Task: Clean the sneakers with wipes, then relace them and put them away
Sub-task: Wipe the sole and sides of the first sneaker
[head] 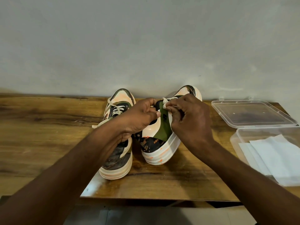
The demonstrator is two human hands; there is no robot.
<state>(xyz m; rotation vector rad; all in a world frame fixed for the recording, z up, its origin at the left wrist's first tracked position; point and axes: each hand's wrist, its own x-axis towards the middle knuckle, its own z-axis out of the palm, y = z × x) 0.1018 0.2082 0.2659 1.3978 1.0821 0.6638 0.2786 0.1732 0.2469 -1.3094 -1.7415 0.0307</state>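
- Right hand [190, 120]: narrow grip, pinching the cream shoelace [165, 101] of the tilted camouflage-and-peach right sneaker [155, 143] on the wooden table [48, 135].
- Left hand [138, 117]: grip curled on that sneaker's collar.
- Laced matching left sneaker [116, 159] lies under the left wrist.
- Clear plastic box [240, 135] of white wipes [272, 158] sits right of the right-hand grip.

My table [48, 135] is grainy wood, worn dull. The right sneaker [155, 143] has a glossy pale panel, matt olive cloth lining and a ribbed rubbery sole. Its lace [165, 101] looks like flat cotton, I think. The box [259, 127] is clear smooth plastic; the wipes [276, 156] are matt white.
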